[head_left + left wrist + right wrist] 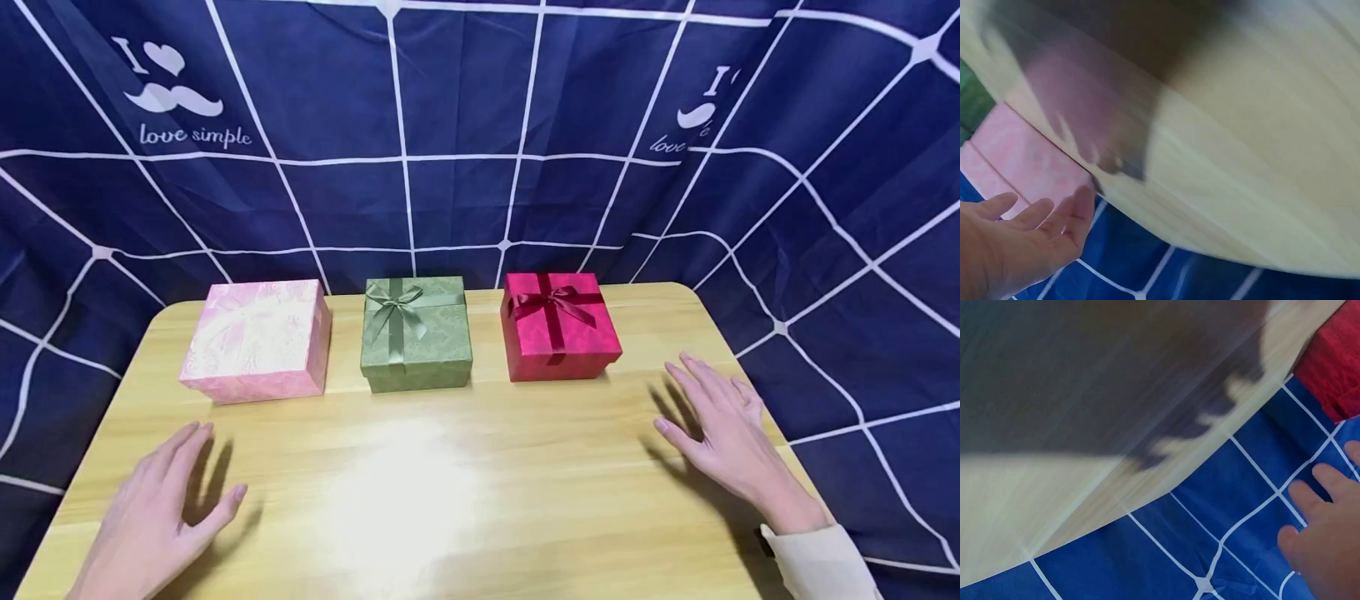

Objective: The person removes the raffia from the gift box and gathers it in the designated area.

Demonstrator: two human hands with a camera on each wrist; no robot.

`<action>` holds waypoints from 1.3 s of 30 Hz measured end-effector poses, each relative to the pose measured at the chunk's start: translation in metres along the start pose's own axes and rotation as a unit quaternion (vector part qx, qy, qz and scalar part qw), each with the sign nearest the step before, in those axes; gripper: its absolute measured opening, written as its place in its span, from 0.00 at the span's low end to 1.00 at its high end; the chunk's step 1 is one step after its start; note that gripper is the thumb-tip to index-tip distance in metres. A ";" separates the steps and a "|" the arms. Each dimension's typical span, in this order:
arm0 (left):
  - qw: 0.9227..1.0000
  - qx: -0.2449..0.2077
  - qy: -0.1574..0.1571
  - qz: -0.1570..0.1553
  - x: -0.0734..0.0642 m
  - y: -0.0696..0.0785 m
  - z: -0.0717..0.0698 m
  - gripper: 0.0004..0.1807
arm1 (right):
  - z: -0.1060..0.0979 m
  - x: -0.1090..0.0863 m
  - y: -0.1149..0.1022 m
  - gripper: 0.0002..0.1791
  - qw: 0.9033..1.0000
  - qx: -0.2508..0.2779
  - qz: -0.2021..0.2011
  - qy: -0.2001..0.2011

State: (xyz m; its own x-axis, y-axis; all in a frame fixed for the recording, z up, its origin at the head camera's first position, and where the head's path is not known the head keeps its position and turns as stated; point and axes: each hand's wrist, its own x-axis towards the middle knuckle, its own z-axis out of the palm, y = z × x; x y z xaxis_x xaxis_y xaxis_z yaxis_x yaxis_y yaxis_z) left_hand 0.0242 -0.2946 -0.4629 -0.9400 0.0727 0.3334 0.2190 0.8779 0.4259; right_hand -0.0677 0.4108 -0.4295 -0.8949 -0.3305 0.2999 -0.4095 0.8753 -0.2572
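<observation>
Three lidded gift boxes stand in a row along the far part of the table. On the left is a pink box, in the middle a green box with a green ribbon bow, and on the right a crimson box with a dark red bow. My left hand hovers over the table's left side, nearest the pink box, fingers extended and holding nothing. Over the right side is my right hand, apart from the crimson box, its fingers spread and holding nothing. The left wrist view also catches the pink box.
The light wooden table has rounded far corners and a bright glare patch near its middle. Dark blue cloth with white grid lines hangs behind it and along both sides. Both hands cast shadows on the wood.
</observation>
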 end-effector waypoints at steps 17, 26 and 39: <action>0.973 -0.214 -0.075 -0.043 0.004 0.082 0.016 0.35 | 0.002 0.007 -0.006 0.43 0.994 0.093 0.050 -0.004; 0.929 -0.352 -0.102 -0.058 0.019 0.128 0.044 0.28 | 0.011 0.016 -0.009 0.37 0.974 0.216 0.067 0.016; 0.882 -0.443 -0.160 -0.028 0.047 0.178 0.092 0.29 | 0.018 0.028 -0.019 0.28 0.946 0.310 0.093 0.027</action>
State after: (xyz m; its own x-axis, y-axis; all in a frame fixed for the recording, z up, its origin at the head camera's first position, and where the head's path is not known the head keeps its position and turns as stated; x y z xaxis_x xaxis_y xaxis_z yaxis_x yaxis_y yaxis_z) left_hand -0.0048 -0.0918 -0.4489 -0.9502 0.2963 0.0971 0.1557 0.1812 0.9710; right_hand -0.0881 0.3788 -0.4323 -0.9585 -0.1577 0.2376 -0.2852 0.5368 -0.7940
